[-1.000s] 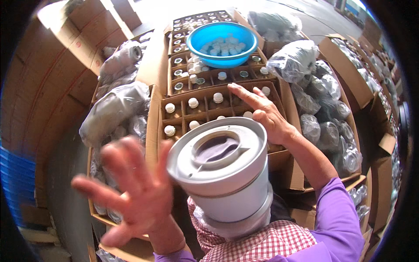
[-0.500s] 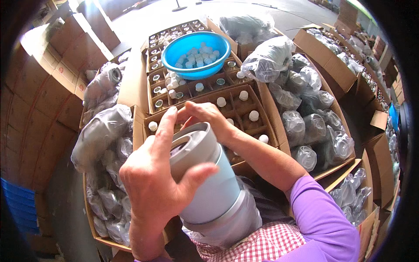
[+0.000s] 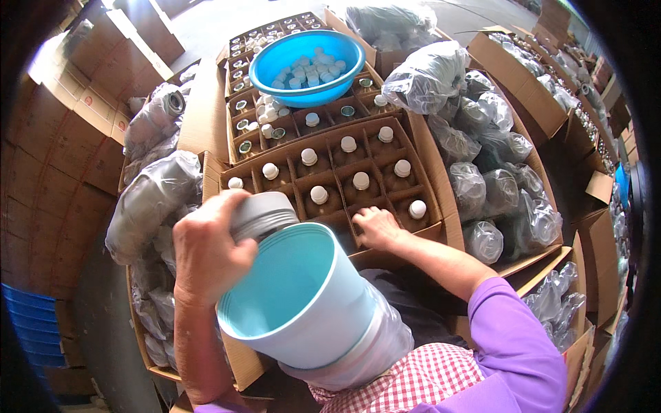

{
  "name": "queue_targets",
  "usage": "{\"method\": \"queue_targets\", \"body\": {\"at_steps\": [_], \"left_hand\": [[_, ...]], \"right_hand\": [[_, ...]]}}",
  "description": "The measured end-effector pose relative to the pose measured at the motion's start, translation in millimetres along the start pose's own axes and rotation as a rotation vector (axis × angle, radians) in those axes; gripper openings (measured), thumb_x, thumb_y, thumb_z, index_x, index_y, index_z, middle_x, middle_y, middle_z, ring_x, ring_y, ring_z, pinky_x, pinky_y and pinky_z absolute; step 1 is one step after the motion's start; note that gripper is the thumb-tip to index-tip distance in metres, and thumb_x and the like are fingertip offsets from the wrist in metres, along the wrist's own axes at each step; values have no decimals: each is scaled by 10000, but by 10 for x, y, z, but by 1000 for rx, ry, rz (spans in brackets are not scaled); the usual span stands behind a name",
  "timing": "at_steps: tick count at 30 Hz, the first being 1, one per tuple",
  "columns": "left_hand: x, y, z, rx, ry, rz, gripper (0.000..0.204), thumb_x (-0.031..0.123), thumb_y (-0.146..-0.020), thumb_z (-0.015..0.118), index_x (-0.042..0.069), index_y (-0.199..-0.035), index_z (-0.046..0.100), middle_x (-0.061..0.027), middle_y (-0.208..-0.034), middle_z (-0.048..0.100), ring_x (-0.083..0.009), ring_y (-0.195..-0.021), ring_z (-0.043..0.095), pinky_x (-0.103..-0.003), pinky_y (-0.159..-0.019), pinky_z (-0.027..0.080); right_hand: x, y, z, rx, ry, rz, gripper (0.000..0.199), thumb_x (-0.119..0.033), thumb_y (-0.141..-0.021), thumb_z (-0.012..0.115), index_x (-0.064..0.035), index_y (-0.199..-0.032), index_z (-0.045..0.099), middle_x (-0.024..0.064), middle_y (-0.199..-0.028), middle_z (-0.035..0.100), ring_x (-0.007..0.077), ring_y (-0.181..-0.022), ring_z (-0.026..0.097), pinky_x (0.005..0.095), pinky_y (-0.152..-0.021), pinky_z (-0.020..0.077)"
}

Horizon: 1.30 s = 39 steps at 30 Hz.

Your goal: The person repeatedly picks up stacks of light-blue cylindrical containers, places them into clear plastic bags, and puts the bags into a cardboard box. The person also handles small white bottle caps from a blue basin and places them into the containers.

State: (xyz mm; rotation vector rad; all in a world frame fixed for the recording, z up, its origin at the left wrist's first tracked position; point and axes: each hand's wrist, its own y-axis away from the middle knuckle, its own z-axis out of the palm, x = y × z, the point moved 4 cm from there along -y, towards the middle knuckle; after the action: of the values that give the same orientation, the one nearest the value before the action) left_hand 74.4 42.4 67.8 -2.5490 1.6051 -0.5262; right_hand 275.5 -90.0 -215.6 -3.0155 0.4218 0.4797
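Left hand gripping a grey lid, lid tilted, pale-blue tub just right of that hand, long axis leaning leftward, open mouth facing up, right hand curled at the bottle carton, its hold unclear.

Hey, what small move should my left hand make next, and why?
With the left hand, I'd probably move the grey lid farther aside: the pale blue container is open, the lid is close by its far rim, and the right hand is down at the bottle carton's front row.
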Motion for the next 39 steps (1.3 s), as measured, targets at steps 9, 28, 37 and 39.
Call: {"method": "queue_targets", "body": {"at_steps": [9,28,37,39], "left_hand": [[-1257,335,981,721,1574,-529,185,215,-902,623,61,-1003,606,-66,-914,602,-192,-774,572,-326,-737,478],[-239,-278,515,460,2112,100,278,320,-881,645,78,-1014,615,-171,-1251,395,-285,-1149,323,-508,-930,349],[-102,399,680,412,2073,28,323,370,-870,655,85,-1019,619,-221,-1411,296,-329,-1326,206,-594,-1022,288],[4,479,671,372,2091,48,333,381,-868,657,87,-1020,620,-232,-1446,274,-339,-1366,180,-613,-1042,274]], "right_hand": [[43,-51,-557,182,-20,-223,436,-72,-667,688,-98,-1079,549,141,-896,585,327,-903,596,418,-733,547],[-1212,-529,-3265,327,-754,-789,712,-396,-713,787,-122,-1331,565,123,-1340,569,274,-1264,515,455,-1034,414],[-1191,-368,-2472,-218,-1593,-696,1048,-195,-557,879,-7,-1447,359,127,-1430,462,232,-1316,431,387,-1137,277],[-1207,-208,-2383,-516,-1514,-629,962,-210,-570,871,7,-1401,437,141,-1385,513,245,-1311,448,388,-1138,281]]}}
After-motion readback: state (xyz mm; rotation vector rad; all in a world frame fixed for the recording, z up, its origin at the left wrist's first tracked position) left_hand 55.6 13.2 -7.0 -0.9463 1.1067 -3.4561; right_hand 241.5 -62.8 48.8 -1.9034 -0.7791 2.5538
